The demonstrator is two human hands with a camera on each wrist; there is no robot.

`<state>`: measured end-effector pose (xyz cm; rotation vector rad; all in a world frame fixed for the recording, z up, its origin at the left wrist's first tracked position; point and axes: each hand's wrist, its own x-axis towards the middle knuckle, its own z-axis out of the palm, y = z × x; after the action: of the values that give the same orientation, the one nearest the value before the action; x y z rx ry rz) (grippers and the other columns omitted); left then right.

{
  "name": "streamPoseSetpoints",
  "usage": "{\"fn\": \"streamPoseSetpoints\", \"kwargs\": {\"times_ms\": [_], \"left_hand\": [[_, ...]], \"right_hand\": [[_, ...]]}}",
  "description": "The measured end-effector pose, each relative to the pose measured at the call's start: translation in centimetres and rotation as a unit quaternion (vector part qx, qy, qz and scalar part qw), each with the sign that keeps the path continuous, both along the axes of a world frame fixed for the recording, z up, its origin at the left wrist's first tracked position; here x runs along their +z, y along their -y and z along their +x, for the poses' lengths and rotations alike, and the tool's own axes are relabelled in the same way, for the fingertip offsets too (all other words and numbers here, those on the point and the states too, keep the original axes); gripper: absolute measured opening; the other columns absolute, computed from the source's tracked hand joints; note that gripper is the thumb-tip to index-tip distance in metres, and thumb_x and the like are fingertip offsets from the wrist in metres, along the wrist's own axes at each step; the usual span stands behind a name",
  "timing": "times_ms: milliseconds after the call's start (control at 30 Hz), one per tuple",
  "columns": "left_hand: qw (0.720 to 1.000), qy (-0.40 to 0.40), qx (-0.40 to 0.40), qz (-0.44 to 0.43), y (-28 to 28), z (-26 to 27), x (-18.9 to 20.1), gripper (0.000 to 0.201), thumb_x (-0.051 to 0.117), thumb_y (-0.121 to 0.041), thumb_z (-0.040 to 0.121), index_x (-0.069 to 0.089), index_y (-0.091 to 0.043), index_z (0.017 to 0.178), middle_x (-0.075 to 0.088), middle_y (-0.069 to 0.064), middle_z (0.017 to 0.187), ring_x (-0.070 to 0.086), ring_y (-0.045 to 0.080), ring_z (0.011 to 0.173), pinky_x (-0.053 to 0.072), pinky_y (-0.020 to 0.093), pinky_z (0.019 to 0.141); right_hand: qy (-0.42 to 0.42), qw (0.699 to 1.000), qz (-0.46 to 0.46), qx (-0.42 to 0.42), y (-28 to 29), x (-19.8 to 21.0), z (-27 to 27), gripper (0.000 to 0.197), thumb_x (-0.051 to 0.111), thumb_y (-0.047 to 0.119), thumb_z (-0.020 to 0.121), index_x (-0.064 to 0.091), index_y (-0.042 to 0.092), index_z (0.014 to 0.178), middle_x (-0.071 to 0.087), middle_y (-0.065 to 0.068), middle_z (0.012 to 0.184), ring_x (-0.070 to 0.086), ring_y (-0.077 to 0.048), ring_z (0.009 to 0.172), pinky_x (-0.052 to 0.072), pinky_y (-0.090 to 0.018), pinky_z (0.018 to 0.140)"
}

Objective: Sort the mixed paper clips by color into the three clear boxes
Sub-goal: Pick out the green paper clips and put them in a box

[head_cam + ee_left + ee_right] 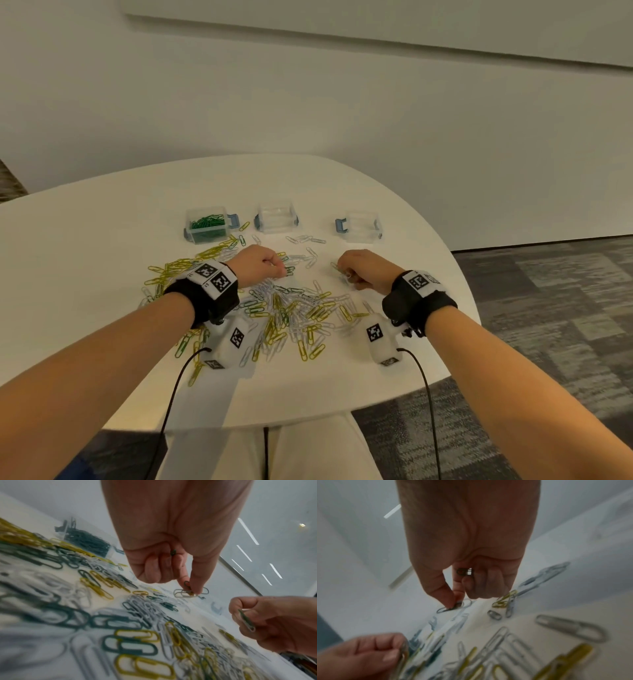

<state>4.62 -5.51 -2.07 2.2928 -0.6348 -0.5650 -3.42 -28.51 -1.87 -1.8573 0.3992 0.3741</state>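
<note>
A mixed heap of green, yellow and white paper clips (291,315) covers the white table (102,246). Three clear boxes stand behind it: the left box (205,226) holds green clips, the middle box (276,219) and the right box (362,224) look empty. My left hand (282,269) pinches a green clip (187,584) between thumb and forefinger just above the table, with another clip (173,552) tucked in its curled fingers. My right hand (342,272) pinches a green clip (449,608) lying on the table, and more clips (464,571) sit in its palm.
Loose white clips (306,240) lie between the boxes and my hands. A band of yellow clips (178,267) spreads left under my left wrist. The table's rounded edge (472,308) runs close on the right, with carpet beyond.
</note>
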Motion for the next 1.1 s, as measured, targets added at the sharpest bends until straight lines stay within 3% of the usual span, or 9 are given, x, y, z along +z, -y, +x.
{"fn": "streamPoseSetpoints", "kwargs": {"times_ms": [100,200,400,500,567,633,767,933,1100], "left_hand": [[0.992,-0.107,0.052,-0.035,-0.5,0.0,-0.3,0.023,0.063,-0.019,0.089,0.065,0.002,0.097,0.044,-0.003,0.058,0.035,0.012,0.050,0.029,0.020,0.048],[0.984,-0.156,0.073,-0.046,-1.0,0.1,-0.3,0.021,0.061,-0.022,0.091,0.062,-0.002,0.097,0.042,-0.005,0.054,0.029,0.013,0.052,0.027,0.021,0.047],[0.999,-0.024,0.016,0.028,-2.1,0.9,0.1,0.017,0.068,-0.025,0.085,0.070,-0.010,0.093,0.055,-0.006,0.068,0.047,0.009,0.061,0.035,0.020,0.051],[0.999,0.006,0.022,0.035,-2.9,1.0,0.4,0.017,0.069,-0.027,0.084,0.071,-0.012,0.090,0.063,-0.005,0.081,0.055,0.009,0.074,0.040,0.018,0.060],[0.999,0.022,0.041,0.026,-2.9,0.8,0.6,0.014,0.066,-0.027,0.086,0.070,-0.013,0.089,0.058,-0.009,0.073,0.050,0.005,0.066,0.037,0.019,0.056],[0.992,-0.065,0.100,-0.043,-2.6,0.7,0.2,0.016,0.057,-0.023,0.092,0.064,-0.012,0.082,0.050,-0.005,0.062,0.043,0.009,0.054,0.032,0.020,0.048],[0.891,-0.328,0.189,-0.252,-1.6,-0.4,-0.3,0.027,0.032,-0.014,0.095,0.039,-0.014,0.069,0.032,-0.004,0.053,0.025,0.008,0.038,0.019,0.019,0.036],[0.821,-0.384,0.164,-0.391,-1.3,-1.5,-0.2,0.023,0.025,-0.007,0.087,0.042,-0.013,0.073,0.038,0.003,0.065,0.033,0.012,0.050,0.028,0.021,0.043],[0.792,-0.405,0.192,-0.415,-1.2,-2.5,-0.1,0.022,0.028,-0.010,0.084,0.048,-0.008,0.075,0.048,0.008,0.069,0.039,0.016,0.053,0.031,0.021,0.044]], "right_hand": [[-0.024,0.955,0.284,-0.085,-0.8,-0.4,-0.2,0.017,0.041,0.010,0.087,0.042,0.014,0.071,0.049,-0.007,0.071,0.034,-0.014,0.053,0.027,-0.020,0.043],[-0.012,0.916,0.389,-0.094,-2.1,-0.5,-0.1,0.013,0.038,0.012,0.083,0.046,0.013,0.073,0.050,-0.007,0.070,0.038,-0.015,0.053,0.025,-0.021,0.042],[-0.027,0.937,0.342,-0.072,-5.0,-0.1,1.8,0.019,0.037,0.005,0.097,0.055,0.002,0.100,0.055,-0.012,0.078,0.047,-0.014,0.056,0.037,-0.018,0.045],[-0.054,0.918,0.382,-0.095,-5.4,0.0,2.5,0.025,0.037,0.008,0.100,0.054,-0.005,0.112,0.063,-0.020,0.095,0.062,-0.022,0.077,0.056,-0.024,0.063],[-0.061,0.904,0.408,-0.109,-5.3,0.0,2.6,0.028,0.037,0.004,0.099,0.052,-0.005,0.121,0.063,-0.021,0.105,0.064,-0.027,0.095,0.056,-0.030,0.080],[-0.065,0.893,0.430,-0.117,-5.3,0.0,2.3,0.035,0.034,-0.003,0.096,0.048,-0.005,0.128,0.061,-0.023,0.113,0.062,-0.030,0.104,0.055,-0.033,0.086],[-0.062,0.895,0.431,-0.095,-5.8,0.1,1.6,0.043,0.023,-0.011,0.094,0.042,-0.006,0.132,0.058,-0.026,0.118,0.062,-0.030,0.103,0.057,-0.029,0.081],[-0.028,0.920,0.390,-0.037,-5.6,0.4,1.0,0.029,0.026,-0.008,0.100,0.047,-0.002,0.120,0.062,-0.025,0.112,0.071,-0.024,0.091,0.054,-0.027,0.085],[0.009,0.935,0.352,-0.046,-5.6,1.0,0.4,0.018,0.032,-0.006,0.100,0.049,-0.002,0.105,0.063,-0.025,0.105,0.072,-0.024,0.085,0.059,-0.025,0.078]]}}
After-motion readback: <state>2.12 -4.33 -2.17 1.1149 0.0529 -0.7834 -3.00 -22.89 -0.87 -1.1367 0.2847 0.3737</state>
